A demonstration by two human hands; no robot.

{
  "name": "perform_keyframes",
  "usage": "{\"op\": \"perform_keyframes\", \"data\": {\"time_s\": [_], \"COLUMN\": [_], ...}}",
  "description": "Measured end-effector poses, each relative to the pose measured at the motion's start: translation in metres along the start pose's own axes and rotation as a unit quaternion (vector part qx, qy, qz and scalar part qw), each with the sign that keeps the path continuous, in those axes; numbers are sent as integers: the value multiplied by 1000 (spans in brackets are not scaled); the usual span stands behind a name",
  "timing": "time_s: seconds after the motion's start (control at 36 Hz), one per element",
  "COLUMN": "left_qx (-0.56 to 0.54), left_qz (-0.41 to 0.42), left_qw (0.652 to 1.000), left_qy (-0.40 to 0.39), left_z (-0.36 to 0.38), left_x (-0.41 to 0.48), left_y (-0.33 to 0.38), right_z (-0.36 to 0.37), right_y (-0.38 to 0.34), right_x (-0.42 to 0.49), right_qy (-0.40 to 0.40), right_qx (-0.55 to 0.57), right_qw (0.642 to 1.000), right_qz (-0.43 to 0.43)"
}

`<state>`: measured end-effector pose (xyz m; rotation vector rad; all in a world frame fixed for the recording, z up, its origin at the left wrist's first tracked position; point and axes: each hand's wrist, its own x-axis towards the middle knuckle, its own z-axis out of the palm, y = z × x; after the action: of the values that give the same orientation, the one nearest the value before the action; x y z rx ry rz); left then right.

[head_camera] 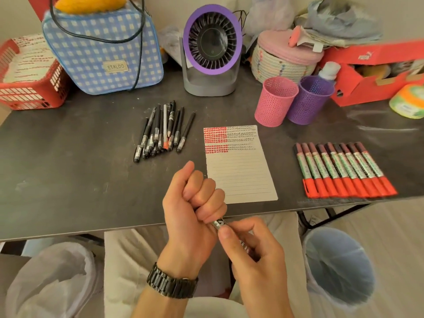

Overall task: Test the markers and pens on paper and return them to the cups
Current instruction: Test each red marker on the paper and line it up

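Observation:
A black pen (219,224) is held between both hands at the table's near edge. My left hand (195,203) is fisted round its upper end. My right hand (250,251) pinches the lower part with thumb and fingers. Only a short silver-and-black stretch of the pen shows between them. A lined sheet of paper (241,175) with red and black marks at its top lies just beyond the hands. A pile of several black pens (163,129) lies left of the paper. A row of several red-capped markers (341,171) lies to the right. A pink cup (275,101) and a purple cup (309,99) stand behind the paper.
A purple fan (212,49) stands at the back centre, a blue checked bag (103,47) and a red basket (29,88) at the back left. A woven pot (282,58) and red shoebox (371,72) are back right. Lined bins (339,265) sit on the floor either side.

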<state>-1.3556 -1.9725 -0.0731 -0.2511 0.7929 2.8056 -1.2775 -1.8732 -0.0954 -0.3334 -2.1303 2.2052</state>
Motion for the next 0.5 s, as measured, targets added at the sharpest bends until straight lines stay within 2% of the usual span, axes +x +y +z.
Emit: {"op": "perform_keyframes", "data": {"time_s": [0.08, 0.14, 0.22, 0.31, 0.36, 0.5], "left_qx": [60, 165, 373, 498, 545, 584], "left_qz": [28, 70, 161, 186, 189, 190], "left_qw": [997, 983, 913, 847, 816, 789], "left_qy": [29, 43, 34, -7, -33, -36], "left_z": [-5, -13, -31, -47, -56, -63], "left_x": [6, 8, 6, 1, 0, 0], "left_y": [4, 7, 10, 14, 14, 10], "right_z": [-1, -6, -21, -35, -44, -57], "right_y": [-4, -6, -6, -5, -6, -12], "right_x": [13, 22, 33, 42, 48, 65], "right_qy": [-35, -50, -49, -46, -49, -27], "right_qx": [-37, -76, -129, -146, -140, -16], "right_qw": [999, 995, 989, 988, 989, 999], "right_qz": [-15, -33, -46, -28, -20, -5]}}
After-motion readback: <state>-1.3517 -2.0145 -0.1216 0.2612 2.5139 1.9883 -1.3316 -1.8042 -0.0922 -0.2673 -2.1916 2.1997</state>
